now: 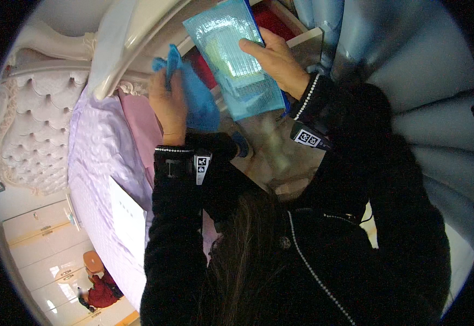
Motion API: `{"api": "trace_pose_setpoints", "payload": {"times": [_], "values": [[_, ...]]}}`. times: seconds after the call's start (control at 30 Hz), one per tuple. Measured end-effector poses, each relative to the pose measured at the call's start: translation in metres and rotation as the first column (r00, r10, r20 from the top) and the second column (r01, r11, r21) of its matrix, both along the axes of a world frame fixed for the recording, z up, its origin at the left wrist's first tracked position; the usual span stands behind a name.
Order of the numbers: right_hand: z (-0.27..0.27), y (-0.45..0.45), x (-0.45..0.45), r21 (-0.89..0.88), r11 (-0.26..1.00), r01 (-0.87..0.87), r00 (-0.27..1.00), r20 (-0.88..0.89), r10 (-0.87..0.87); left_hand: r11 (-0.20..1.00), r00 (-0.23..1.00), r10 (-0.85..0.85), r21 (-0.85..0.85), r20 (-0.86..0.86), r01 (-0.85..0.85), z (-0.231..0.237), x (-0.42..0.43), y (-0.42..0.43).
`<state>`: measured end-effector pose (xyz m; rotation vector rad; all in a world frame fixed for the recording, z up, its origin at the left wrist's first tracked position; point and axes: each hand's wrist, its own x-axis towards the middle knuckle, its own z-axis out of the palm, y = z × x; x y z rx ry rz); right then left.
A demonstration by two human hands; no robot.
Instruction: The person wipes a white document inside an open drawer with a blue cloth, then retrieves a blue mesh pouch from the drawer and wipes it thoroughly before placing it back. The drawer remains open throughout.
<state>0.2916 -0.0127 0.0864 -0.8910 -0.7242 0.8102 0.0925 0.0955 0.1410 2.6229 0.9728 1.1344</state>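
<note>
In my right hand [279, 61] is a light-blue mesh zip pouch [237, 61] with dark-blue edging, the thumb pressed on its face; something yellowish and pale shows through it. My left hand [170, 104] holds a blue cloth [198, 98], which bunches above the fingers and hangs beside them toward the pouch. The hand is slightly blurred. Behind both lies an opened drawer with a red interior [271, 20], partly covered by the pouch.
To the left is a bed with lilac satin bedding [106, 134], a pink fabric piece [141, 122], a white printed sheet [127, 216] and a tufted headboard [37, 110]. Blue-grey curtains [404, 73] hang at the right. Another person [100, 293] is by the wardrobe [37, 244], near an orange-brown stool [93, 261].
</note>
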Motion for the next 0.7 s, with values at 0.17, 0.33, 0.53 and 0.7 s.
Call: {"api": "trace_pose_setpoints", "payload": {"times": [0.17,0.33,0.53,0.7], "values": [[-0.001,-0.004,-0.002,-0.041,0.998,0.050,0.999,-0.007,-0.050,0.950,0.962,-0.268,0.177,0.045,0.257,0.016,0.058,-0.052],[-0.006,0.001,-0.001,0.073,0.997,0.025,0.987,-0.159,-0.014,0.963,0.968,-0.240,0.112,-0.065,0.246,-0.023,0.065,-0.066],[-0.002,0.001,0.004,0.132,0.987,0.090,0.986,-0.155,-0.069,0.992,0.999,0.037,-0.120,-0.035,-0.041,-0.040,-0.004,-0.018],[0.008,-0.003,0.002,0.045,0.996,0.081,0.959,-0.277,-0.065,0.872,0.987,-0.056,-0.474,0.149,0.121,-0.016,-0.025,-0.023]]}}
